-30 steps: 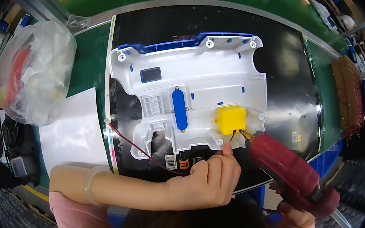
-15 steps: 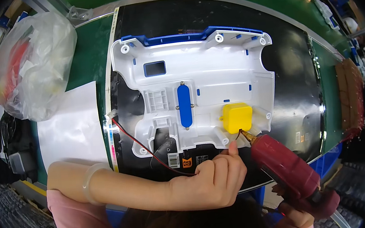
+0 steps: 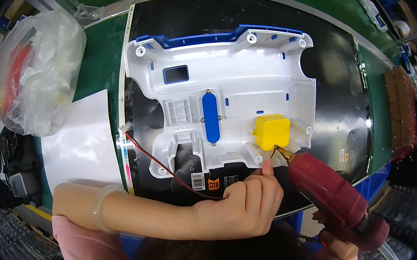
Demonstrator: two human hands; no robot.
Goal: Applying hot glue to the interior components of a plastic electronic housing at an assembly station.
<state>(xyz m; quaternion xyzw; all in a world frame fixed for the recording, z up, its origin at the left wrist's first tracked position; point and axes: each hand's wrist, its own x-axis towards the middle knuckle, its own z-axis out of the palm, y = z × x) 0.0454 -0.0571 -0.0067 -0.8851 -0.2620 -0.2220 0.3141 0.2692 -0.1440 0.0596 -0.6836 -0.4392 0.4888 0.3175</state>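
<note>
My left hand (image 3: 244, 205) is closed on a red and black cable (image 3: 164, 169), gripping it just in front of the white plastic housing (image 3: 242, 68). My right hand (image 3: 335, 246), at the lower right and partly hidden, is wrapped round a dark red glue gun (image 3: 326, 186). Its metal nozzle points up and left and meets the near edge of a yellow box-shaped part (image 3: 273, 132). That part sits in the near right corner of the housing, by the cable's thin end at my left fingertips. A blue bar (image 3: 211, 118) is fixed at the housing's middle.
A black sheet (image 3: 337, 96) lies under the housing on the green table. To the left are a white paper sheet (image 3: 80, 146) and a clear plastic bag (image 3: 42, 71) with something red inside. A brown carton (image 3: 402, 109) stands at the right edge.
The view has shifted slightly. Both hands keep their holds, and the glue gun's nozzle stays at the near edge of the yellow part.
</note>
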